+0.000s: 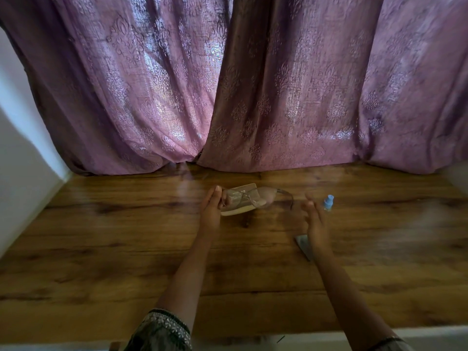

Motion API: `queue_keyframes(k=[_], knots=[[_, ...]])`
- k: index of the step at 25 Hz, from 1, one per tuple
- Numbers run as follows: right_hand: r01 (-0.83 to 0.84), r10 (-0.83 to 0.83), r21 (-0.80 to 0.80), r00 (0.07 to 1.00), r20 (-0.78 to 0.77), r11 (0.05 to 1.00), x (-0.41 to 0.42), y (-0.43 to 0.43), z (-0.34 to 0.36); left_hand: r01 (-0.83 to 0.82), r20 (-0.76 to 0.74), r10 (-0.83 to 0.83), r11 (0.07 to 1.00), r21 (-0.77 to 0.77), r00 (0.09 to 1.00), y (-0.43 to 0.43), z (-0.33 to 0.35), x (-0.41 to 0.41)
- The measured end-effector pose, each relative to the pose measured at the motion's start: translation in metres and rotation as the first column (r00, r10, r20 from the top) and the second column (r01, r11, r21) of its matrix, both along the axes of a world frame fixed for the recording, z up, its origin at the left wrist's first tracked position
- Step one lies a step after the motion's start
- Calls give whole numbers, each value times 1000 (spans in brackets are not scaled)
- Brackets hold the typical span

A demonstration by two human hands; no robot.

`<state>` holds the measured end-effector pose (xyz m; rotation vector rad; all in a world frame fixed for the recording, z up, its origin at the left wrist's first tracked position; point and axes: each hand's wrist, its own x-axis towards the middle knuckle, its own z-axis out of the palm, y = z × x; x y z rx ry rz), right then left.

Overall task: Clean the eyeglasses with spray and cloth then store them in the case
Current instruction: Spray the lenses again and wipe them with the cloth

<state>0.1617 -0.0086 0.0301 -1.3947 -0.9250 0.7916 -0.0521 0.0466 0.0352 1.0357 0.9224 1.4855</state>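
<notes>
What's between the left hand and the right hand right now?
In the head view: the eyeglasses, held by the left hand, over the beige case, then bare table up to the right hand.

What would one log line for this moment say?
left hand: holds eyeglasses over case | right hand: open, beside spray bottle | cloth: on table

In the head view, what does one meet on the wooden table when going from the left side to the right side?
left hand → eyeglasses → right hand → spray bottle. The case and the cloth overlap these, so they are left out.
</notes>
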Motion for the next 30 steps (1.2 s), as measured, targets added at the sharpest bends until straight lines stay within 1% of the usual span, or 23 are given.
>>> queue_keyframes(k=[1, 2, 3, 5, 8, 10, 12, 15, 18, 19, 21, 22, 23, 24, 26, 28, 30], knots=[[-77, 76, 0, 981, -178, 997, -2, 2, 12, 10, 21, -10, 1000, 4, 1000, 0, 1, 1], [-157, 152, 5, 950, -274, 988, -3, 1, 20, 20, 40, -21, 1000, 11, 999, 0, 4, 1], [-235, 228, 12, 927, -299, 972, -5, 0, 26, 25, 58, -26, 1000, 18, 998, 0, 6, 1], [-323, 319, 38, 901, -294, 946, -7, -4, 33, 37, 116, -40, 999, 30, 992, 0, 11, 1], [-389, 404, 107, 880, -249, 915, -5, -7, 34, 51, 183, -54, 999, 19, 982, -1, 16, 2], [-442, 474, 173, 838, -271, 880, -3, -8, 36, 45, 194, -45, 999, 2, 980, -1, 16, 4], [-466, 506, 201, 813, -288, 862, -4, -10, 41, 30, 177, -27, 999, -13, 984, -2, 14, 7], [-470, 518, 227, 815, -259, 853, -4, -9, 48, -1, 64, 3, 999, -36, 998, 0, 7, 8], [-423, 463, 208, 859, -220, 882, -5, -9, 52, -66, -159, 35, 979, -195, 987, 7, -6, 5], [-390, 427, 193, 879, -215, 900, -6, -9, 53, -97, -261, 46, 978, -185, 964, 8, -9, 4], [-335, 367, 172, 905, -215, 926, -9, -11, 55, -158, -485, 112, 986, -55, 868, 3, -7, 3], [-308, 342, 175, 915, -216, 935, -10, -12, 56, -199, -559, 182, 980, 31, 809, -1, -2, 3], [-276, 311, 180, 927, -208, 944, -11, -12, 57, -236, -599, 271, 962, 139, 753, -5, 6, 5], [-240, 274, 180, 942, -195, 954, -12, -11, 58, -253, -612, 354, 935, 248, 707, -8, 14, 5], [-167, 196, 175, 968, -159, 970, -13, -7, 55, -202, -615, 443, 883, 423, 652, -10, 30, 7], [-125, 150, 177, 979, -141, 976, -13, -4, 52, -82, -636, 459, 844, 529, 621, -11, 39, 10], [-109, 137, 177, 979, -153, 978, -14, -1, 48, 0, -683, 476, 821, 571, 554, -12, 41, 14]])
